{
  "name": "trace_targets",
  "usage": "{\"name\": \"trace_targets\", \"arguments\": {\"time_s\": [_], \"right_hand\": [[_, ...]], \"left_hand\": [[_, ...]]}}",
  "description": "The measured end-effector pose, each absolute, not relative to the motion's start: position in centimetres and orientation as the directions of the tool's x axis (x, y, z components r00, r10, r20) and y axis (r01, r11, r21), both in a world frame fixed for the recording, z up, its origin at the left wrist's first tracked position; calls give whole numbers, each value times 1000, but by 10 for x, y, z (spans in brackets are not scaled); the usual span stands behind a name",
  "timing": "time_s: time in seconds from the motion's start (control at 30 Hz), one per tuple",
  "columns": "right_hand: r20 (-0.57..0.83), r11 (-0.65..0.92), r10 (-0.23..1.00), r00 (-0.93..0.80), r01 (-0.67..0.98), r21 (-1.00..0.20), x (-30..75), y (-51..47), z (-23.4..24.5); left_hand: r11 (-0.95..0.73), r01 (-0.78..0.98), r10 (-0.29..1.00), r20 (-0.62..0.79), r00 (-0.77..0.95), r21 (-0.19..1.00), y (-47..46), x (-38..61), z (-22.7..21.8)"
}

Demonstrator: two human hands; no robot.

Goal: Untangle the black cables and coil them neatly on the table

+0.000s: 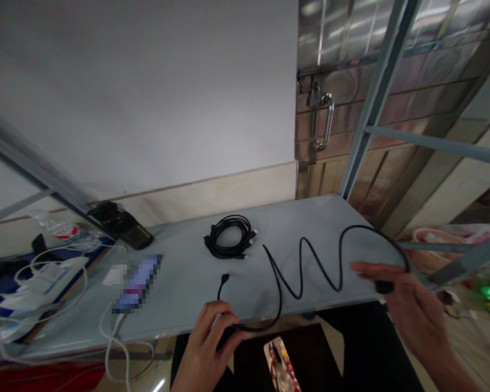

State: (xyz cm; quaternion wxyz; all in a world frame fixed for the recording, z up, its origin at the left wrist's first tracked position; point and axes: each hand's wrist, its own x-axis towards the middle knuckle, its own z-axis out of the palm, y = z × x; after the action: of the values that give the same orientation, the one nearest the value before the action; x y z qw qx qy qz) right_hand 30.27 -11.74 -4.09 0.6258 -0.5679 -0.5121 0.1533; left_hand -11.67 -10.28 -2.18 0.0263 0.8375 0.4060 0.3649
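A black cable (300, 272) runs in loose zigzags over the grey shelf top (179, 294). Near the front edge, my left hand (210, 340) pinches it between thumb and fingers, and a short length ending in a black plug (225, 277) sticks out beyond the fingers. At the right edge of the shelf, my right hand (412, 305) grips the cable's other end, where a dark block-shaped connector (384, 287) shows between the fingers. Behind the plug lies a coiled bundle of black cables (230, 237) with several connector ends, touched by neither hand.
To the left are a phone with a blurred screen (139, 283), a white charging cable (116, 332), a black pouch (122, 223) and a plastic bottle (69, 231). A patterned phone case (281, 365) is below the front edge. Metal posts (375, 98) rise at the sides.
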Motion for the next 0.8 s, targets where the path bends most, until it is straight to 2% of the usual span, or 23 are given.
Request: {"name": "trace_targets", "arguments": {"time_s": [0.1, 0.17, 0.27, 0.37, 0.43, 0.53, 0.67, 0.73, 0.8], "right_hand": [[359, 293, 918, 170, 320, -901, 255, -118, -42], [311, 305, 950, -33, 315, -899, 224, -118, -41], [284, 374, 916, -285, 341, -862, 181, -115, -39], [302, 500, 844, -444, 447, -741, 147, -111, -41], [298, 545, 822, -485, 517, -660, 133, -109, -47], [283, 517, 848, -449, 576, -634, 123, -109, -58], [321, 539, 842, -433, 641, -547, 124, -109, -64], [357, 579, 815, -456, 647, -496, 127, -107, -62], [405, 630, 776, -483, 628, -457, 129, -104, -56]], "left_hand": [[-688, 635, 698, 561, 445, 352, -104, -103, -29], [-699, 616, 694, 550, 464, 363, -104, -94, -32], [-695, 606, 704, 537, 464, 387, -106, -85, -35], [-666, 616, 735, 512, 446, 420, -108, -85, -37], [-647, 625, 749, 521, 411, 437, -110, -89, -40], [-587, 655, 774, 568, 281, 475, -111, -99, -51], [-438, 705, 855, 502, 133, 558, -112, -109, -71], [-419, 736, 863, 485, 141, 532, -111, -111, -72], [-481, 753, 830, 509, 227, 449, -106, -112, -65]]}}
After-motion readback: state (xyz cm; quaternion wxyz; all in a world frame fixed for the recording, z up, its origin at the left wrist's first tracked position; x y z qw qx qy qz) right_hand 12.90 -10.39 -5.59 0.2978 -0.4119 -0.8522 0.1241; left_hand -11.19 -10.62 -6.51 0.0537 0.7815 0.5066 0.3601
